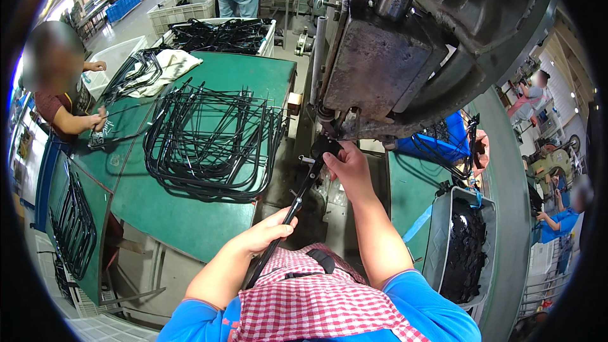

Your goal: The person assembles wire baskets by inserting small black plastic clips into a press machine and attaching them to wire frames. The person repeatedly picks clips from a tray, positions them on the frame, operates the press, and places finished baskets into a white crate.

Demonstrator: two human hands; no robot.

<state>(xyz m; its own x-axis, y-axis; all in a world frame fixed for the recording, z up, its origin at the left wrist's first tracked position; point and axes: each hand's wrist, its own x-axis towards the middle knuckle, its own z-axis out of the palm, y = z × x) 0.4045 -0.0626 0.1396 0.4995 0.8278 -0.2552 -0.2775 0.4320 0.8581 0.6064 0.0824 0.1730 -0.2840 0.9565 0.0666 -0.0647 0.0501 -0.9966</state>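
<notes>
My left hand (265,233) is closed around a slim black metal tube (305,187) that slants from my apron up to the press. At the tube's upper end, my right hand (350,170) pinches a dark black part (325,146), with the thumb on top. That end sits just under the head of a large, worn metal press (383,57); how it rests on the tooling is hidden by my fingers. Small bright metal fittings stick out along the tube.
Left of the press, a green table (155,215) bears a pile of black bent-tube frames (209,187). A co-worker (60,111) handles tubes at its far left. To my right stand a blue bin (446,142) and a grey tub (437,240) of black pieces. Behind is a white crate (271,41).
</notes>
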